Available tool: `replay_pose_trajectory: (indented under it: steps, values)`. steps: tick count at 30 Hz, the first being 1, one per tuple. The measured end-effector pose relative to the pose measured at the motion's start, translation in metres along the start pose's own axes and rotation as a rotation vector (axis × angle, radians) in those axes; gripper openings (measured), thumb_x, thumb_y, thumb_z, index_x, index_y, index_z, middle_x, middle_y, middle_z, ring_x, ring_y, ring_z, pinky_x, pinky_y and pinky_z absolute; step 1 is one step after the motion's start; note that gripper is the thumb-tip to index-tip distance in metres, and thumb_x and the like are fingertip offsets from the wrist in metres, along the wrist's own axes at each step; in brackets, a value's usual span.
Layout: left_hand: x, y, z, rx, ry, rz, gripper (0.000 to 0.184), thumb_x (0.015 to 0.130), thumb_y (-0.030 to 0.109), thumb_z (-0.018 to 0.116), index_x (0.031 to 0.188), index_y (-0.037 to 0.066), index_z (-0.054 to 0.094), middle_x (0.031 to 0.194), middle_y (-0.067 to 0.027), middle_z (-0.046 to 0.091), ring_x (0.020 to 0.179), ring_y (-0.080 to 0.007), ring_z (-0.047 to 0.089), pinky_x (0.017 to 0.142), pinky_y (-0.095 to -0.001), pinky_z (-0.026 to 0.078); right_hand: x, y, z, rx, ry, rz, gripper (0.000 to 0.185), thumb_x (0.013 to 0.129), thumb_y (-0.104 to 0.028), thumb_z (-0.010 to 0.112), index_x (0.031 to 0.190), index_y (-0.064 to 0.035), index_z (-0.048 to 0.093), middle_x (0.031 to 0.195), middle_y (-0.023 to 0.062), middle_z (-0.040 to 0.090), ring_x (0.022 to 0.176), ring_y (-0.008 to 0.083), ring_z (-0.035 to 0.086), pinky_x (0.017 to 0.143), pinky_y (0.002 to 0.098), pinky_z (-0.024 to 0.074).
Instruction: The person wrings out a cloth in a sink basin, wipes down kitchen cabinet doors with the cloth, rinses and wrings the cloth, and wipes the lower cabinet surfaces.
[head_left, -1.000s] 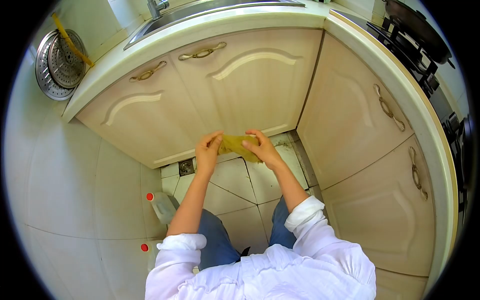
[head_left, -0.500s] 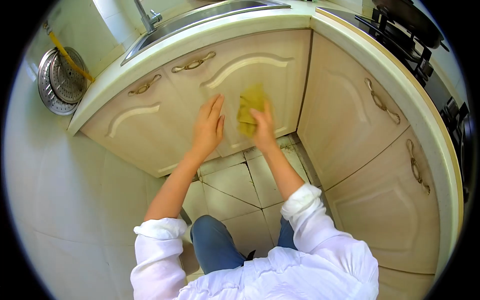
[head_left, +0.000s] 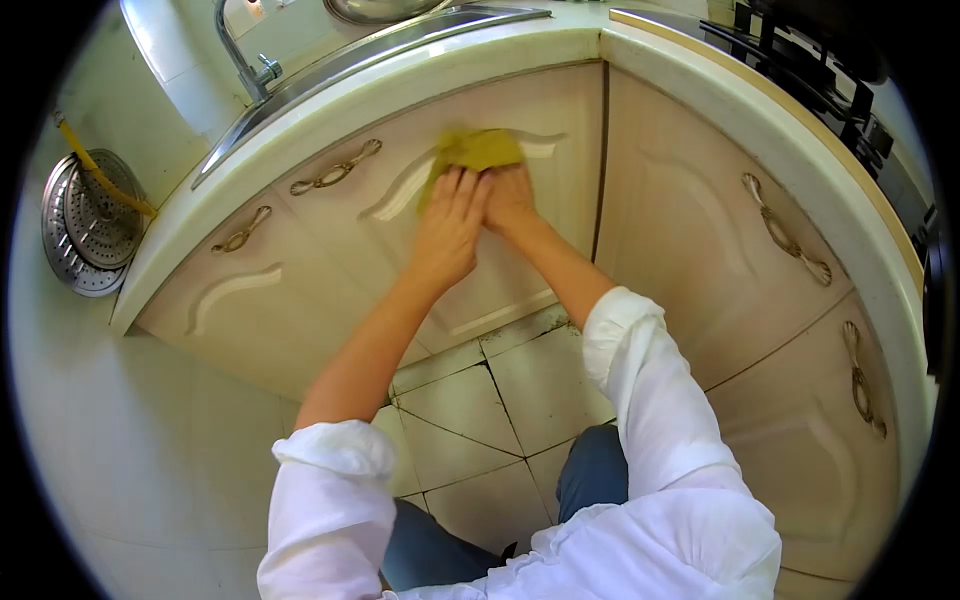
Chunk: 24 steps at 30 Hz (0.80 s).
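A yellow-green cloth (head_left: 482, 148) lies spread against the upper part of the beige cabinet door (head_left: 400, 260) below the sink. My right hand (head_left: 510, 198) is on the cloth, its fingertips hidden by the cloth and by my other hand. Beside it and touching it, my left hand (head_left: 450, 225) has its fingers stretched out and close together, their tips at the cloth's lower edge. To the left of the cloth is a metal door handle (head_left: 337, 168).
Above the door runs the pale countertop edge (head_left: 400, 80) with the sink (head_left: 340, 55) and faucet (head_left: 250, 70). A black stove grate (head_left: 790, 75) stands at the upper right. Round perforated metal plates (head_left: 92, 222) hang at left. Handles stick out from the right cabinets (head_left: 690, 200).
Both hands have moved up the door and come together, with the cloth now pressed higher on it. The view has shifted, and the cloth has turned from upright to more sideways.
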<state>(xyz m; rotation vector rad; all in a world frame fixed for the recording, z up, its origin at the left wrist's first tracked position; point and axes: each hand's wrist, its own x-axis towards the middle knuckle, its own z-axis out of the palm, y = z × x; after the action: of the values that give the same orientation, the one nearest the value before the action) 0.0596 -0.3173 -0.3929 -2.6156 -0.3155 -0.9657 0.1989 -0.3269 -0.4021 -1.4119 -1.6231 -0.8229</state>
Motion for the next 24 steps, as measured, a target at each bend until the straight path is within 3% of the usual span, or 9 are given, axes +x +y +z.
replay_pose_trajectory:
  steps: [2, 3, 8, 11, 14, 18, 21, 22, 24]
  values:
    - [0.023, 0.011, 0.02, -0.073, -0.007, 0.065, 0.068, 0.068, -0.003, 0.059, 0.133, -0.001, 0.04, 0.138, -0.022, 0.038, 0.13, -0.0383, 0.034, 0.11, -0.0461, 0.025, -0.012, 0.017, -0.004, -0.038, -0.344, 0.452, 0.037, 0.089, -0.025, 0.047, 0.122, -0.0085, 0.053, 0.125, 0.0145, 0.053, 0.119, 0.0312, 0.044, 0.103, 0.0437, 0.0298]
    - [0.034, 0.016, 0.03, -0.129, -0.019, 0.104, 0.069, 0.066, -0.005, 0.059, 0.132, -0.001, 0.041, 0.138, -0.0234, 0.038, 0.129, -0.0389, 0.036, 0.109, -0.0469, 0.027, -0.025, 0.027, 0.0, -0.036, -0.346, 0.45, 0.037, 0.089, -0.025, 0.047, 0.122, -0.0085, 0.053, 0.125, 0.0145, 0.053, 0.119, 0.0312, 0.044, 0.103, 0.0437, 0.0298]
    - [0.047, 0.044, 0.073, -0.402, -0.012, 0.151, 0.074, 0.064, -0.005, 0.063, 0.134, 0.003, 0.041, 0.14, -0.02, 0.038, 0.13, -0.0372, 0.036, 0.11, -0.0459, 0.026, -0.086, 0.06, 0.039, 0.375, 0.363, 0.76, 0.038, 0.09, -0.031, 0.052, 0.118, -0.0054, 0.05, 0.118, 0.0165, 0.052, 0.114, 0.034, 0.044, 0.098, 0.0448, 0.0294]
    - [0.027, 0.053, 0.069, -0.48, -0.167, 0.13, 0.075, 0.065, -0.005, 0.062, 0.136, 0.003, 0.039, 0.142, -0.0192, 0.037, 0.131, -0.037, 0.034, 0.11, -0.0455, 0.026, -0.12, 0.052, 0.044, 0.32, 0.267, 0.842, 0.031, 0.087, -0.033, 0.056, 0.099, -0.0043, 0.058, 0.104, 0.016, 0.058, 0.104, 0.0329, 0.05, 0.09, 0.0467, 0.0353]
    - [0.019, 0.046, 0.03, -0.361, -0.206, 0.164, 0.077, 0.066, -0.007, 0.058, 0.139, 0.003, 0.036, 0.142, -0.0197, 0.036, 0.133, -0.0375, 0.032, 0.111, -0.0455, 0.025, -0.07, 0.015, -0.034, 0.355, -0.098, 0.718, 0.029, 0.087, -0.032, 0.056, 0.099, -0.0051, 0.059, 0.105, 0.0159, 0.058, 0.104, 0.0336, 0.049, 0.093, 0.0459, 0.0331]
    - [0.034, 0.019, -0.022, -0.161, -0.073, 0.126, 0.08, 0.066, -0.009, 0.053, 0.142, 0.005, 0.032, 0.141, -0.0209, 0.037, 0.135, -0.0381, 0.028, 0.112, -0.0466, 0.023, 0.002, 0.024, 0.003, 0.113, 0.135, 0.252, 0.026, 0.085, -0.029, 0.059, 0.095, -0.0057, 0.061, 0.106, 0.0148, 0.058, 0.103, 0.035, 0.049, 0.091, 0.0461, 0.0345]
    - [0.049, -0.003, -0.022, -0.021, -0.111, 0.18, 0.078, 0.067, -0.009, 0.052, 0.141, 0.005, 0.033, 0.141, -0.0205, 0.037, 0.135, -0.038, 0.028, 0.112, -0.0474, 0.023, 0.015, 0.024, -0.007, 0.147, 0.303, 0.178, 0.028, 0.086, -0.03, 0.057, 0.101, -0.0064, 0.06, 0.109, 0.0153, 0.057, 0.106, 0.0359, 0.048, 0.092, 0.0462, 0.0342]
    - [0.053, -0.004, -0.015, -0.014, -0.108, 0.177, 0.078, 0.067, -0.009, 0.052, 0.141, 0.005, 0.033, 0.141, -0.0205, 0.037, 0.135, -0.038, 0.028, 0.112, -0.0474, 0.023, 0.009, 0.034, -0.001, 0.235, 0.116, 0.239, 0.032, 0.088, -0.032, 0.053, 0.109, -0.0078, 0.057, 0.116, 0.0149, 0.055, 0.11, 0.0356, 0.046, 0.094, 0.0463, 0.0319]
    - [0.057, 0.001, 0.001, -0.011, -0.231, 0.218, 0.075, 0.069, -0.007, 0.053, 0.14, 0.006, 0.034, 0.139, -0.0206, 0.038, 0.134, -0.0378, 0.03, 0.112, -0.0476, 0.023, -0.017, 0.042, 0.013, 0.222, 0.158, 0.37, 0.036, 0.089, -0.033, 0.052, 0.115, -0.0082, 0.055, 0.12, 0.0149, 0.054, 0.114, 0.0352, 0.045, 0.097, 0.0475, 0.0304]
